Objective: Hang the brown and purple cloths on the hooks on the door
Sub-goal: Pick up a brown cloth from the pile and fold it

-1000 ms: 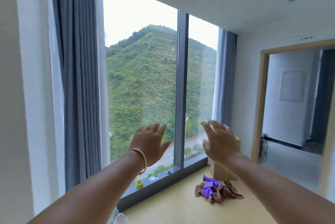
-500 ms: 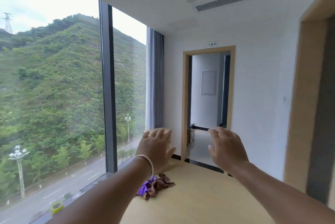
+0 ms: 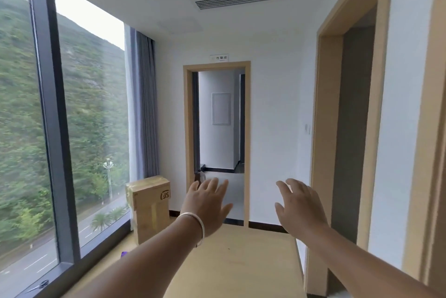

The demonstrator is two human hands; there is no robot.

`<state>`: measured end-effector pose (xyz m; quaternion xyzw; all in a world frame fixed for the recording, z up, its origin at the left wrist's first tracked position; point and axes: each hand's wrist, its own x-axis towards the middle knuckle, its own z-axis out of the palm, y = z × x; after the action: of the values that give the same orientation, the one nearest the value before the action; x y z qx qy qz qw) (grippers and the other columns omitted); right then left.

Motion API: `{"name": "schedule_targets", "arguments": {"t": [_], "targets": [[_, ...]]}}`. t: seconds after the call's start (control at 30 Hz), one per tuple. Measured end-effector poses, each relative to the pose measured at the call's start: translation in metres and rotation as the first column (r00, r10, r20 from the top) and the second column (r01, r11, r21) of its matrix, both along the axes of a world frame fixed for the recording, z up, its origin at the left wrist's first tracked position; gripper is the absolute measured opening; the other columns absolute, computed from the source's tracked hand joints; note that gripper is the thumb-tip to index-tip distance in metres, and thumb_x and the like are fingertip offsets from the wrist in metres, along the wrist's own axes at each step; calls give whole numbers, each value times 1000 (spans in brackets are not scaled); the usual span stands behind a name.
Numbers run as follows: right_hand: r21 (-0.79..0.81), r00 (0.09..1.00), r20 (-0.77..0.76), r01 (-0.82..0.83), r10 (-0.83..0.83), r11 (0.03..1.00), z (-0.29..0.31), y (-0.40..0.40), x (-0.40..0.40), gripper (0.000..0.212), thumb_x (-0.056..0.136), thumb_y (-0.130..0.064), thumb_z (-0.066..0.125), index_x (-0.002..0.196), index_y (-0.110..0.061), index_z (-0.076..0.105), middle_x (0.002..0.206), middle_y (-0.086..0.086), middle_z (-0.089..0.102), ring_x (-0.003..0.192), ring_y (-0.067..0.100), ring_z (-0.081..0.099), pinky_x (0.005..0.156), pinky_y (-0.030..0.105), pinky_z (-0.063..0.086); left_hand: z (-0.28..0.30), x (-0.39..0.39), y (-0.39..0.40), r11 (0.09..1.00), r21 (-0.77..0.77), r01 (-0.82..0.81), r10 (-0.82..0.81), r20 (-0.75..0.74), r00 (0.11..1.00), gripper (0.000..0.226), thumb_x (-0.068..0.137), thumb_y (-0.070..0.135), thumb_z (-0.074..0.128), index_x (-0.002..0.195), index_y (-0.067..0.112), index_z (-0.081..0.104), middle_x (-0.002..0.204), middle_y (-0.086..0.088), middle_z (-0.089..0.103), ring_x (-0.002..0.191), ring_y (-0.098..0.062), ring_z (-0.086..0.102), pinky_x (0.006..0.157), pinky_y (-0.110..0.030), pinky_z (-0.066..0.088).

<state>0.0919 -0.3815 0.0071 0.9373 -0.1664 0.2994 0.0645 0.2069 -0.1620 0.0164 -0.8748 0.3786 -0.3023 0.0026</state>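
Both hands empty, fingers spread: left hand, right hand. Only a purple cloth scrap shows, low-left under the left forearm on the wooden table. Left hand nearer, so reach down-left. Brown cloth and hooks not visible.

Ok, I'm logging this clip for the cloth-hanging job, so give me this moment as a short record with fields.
left hand: open, raised, holds nothing
right hand: open, raised, holds nothing
purple cloth: only a sliver shows beside the left forearm
brown cloth: not visible
hooks: none visible
table: light wood, under the arms
cardboard box: by the window
doorway: open, straight ahead
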Motion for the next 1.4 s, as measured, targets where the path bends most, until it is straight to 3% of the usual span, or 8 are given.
{"name": "schedule_targets", "arguments": {"t": [0.43, 0.9, 1.03, 1.17, 1.4], "targets": [[0, 980, -67, 189, -189, 982, 17, -73, 130, 55, 96, -42, 40, 147, -25, 27, 149, -1, 33, 133, 20, 34, 106, 32, 32, 25, 176, -89, 988, -53, 142, -140, 40, 989, 64, 96, 59, 26, 148, 23, 16, 150, -3, 36, 136, -25, 36, 112, -45, 30], [46, 977, -46, 211, -209, 976, 9, -125, 267, 53, 96, -37, 42, 146, -25, 29, 151, 0, 30, 136, 20, 29, 107, 32, 30, 2, 330, -155, 988, -6, 155, -155, -1, 988, 65, 96, 59, 27, 149, 23, 14, 150, -1, 33, 137, -24, 31, 112, -44, 27], [52, 979, -59, 196, -193, 979, 5, -156, 308, 54, 97, -37, 41, 147, -24, 28, 153, 1, 29, 138, 21, 27, 111, 34, 25, -7, 366, -188, 989, -9, 148, -148, -13, 989, 67, 96, 60, 24, 151, 25, 8, 155, -2, 26, 142, -25, 24, 115, -47, 20], [55, 984, -61, 174, -170, 983, -2, -193, 353, 54, 97, -38, 41, 147, -24, 27, 153, 0, 27, 139, 20, 26, 112, 33, 22, -17, 407, -227, 991, 32, 131, -130, -17, 991, 71, 95, 63, 20, 150, 32, -11, 161, -4, 5, 148, -27, 5, 116, -53, 5], [68, 988, -7, 156, -156, 985, 15, -303, 444, 55, 96, -38, 42, 147, -23, 27, 152, 0, 29, 137, 20, 29, 112, 33, 24, -2, 497, -337, 995, 31, 96, -96, -3, 995, 72, 95, 63, 21, 150, 32, -14, 161, -6, 2, 148, -26, 4, 116, -54, 3]]}}
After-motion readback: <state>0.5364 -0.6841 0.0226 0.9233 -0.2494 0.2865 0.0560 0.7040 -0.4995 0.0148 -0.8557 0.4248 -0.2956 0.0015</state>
